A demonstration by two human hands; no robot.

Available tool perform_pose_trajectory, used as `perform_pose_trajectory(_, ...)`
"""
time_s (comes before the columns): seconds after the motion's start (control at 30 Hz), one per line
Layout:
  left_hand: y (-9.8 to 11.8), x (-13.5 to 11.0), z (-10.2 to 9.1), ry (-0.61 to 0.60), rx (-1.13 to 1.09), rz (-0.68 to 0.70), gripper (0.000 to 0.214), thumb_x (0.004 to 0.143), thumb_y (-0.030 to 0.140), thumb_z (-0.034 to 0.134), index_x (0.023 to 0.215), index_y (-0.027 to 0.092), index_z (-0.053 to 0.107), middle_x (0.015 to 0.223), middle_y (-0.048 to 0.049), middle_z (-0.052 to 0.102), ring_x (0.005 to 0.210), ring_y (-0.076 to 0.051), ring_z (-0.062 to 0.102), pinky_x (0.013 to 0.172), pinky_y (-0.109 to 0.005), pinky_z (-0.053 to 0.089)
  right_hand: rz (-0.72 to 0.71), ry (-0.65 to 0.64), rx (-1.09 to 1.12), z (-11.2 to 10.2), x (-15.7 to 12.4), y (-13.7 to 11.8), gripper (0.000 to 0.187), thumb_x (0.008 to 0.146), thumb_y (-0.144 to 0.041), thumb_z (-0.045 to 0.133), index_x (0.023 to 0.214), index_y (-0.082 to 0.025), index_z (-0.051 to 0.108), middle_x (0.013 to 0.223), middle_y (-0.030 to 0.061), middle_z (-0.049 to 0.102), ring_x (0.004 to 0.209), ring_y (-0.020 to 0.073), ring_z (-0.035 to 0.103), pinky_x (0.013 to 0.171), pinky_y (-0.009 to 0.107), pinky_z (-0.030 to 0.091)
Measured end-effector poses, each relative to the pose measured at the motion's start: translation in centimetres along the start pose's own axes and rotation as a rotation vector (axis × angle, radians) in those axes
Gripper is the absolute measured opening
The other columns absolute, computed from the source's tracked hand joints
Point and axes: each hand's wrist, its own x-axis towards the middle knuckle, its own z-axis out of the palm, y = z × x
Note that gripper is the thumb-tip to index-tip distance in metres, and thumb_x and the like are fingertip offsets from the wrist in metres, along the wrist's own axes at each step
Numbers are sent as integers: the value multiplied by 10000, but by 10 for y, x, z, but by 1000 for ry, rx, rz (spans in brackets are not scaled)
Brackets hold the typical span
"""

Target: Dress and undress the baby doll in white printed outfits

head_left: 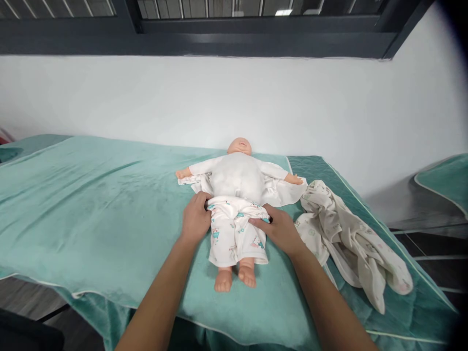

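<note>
White cloth w/ a small teal print: the trousers (239,214), on the doll's legs, waistband up at the lower belly, bare feet (223,280) poking out of the cuffs. The doll (237,176) lies on its back, long axis running straight away from the wearer, feet at the near end, head by the wall. The waistband runs crosswise to that axis, btwn the two hands, one at each end, so neither is clearly nearer.

L grip (196,214) pinches the waistband's L corner, thumb & fingers closed on cloth; R grip (282,229) pinches the R corner, thumb on the front, other fingers mostly hidden behind. R sits a bit lower than L. Cloth is bunched near both.

Further out: a white garment (283,192) is spread under the torso & arms; a crumpled patterned cloth (347,239) lies R of the doll, near the R forearm. All on a green cover (109,209); bg = white wall (219,97), dark window frame (256,36).
</note>
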Motion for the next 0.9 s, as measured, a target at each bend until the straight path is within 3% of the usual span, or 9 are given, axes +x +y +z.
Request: perform_pose_trajectory(0.9, 0, 0, -1, -35, -3, -22, 234, 716, 72, 499, 893, 223, 531, 860, -6, 588, 801, -177, 543, 674, -278, 383, 13, 4, 17, 1, 1, 1, 480, 810, -667, 587, 676, -230, 441, 595, -52, 493, 601, 143, 435, 563, 269, 289)
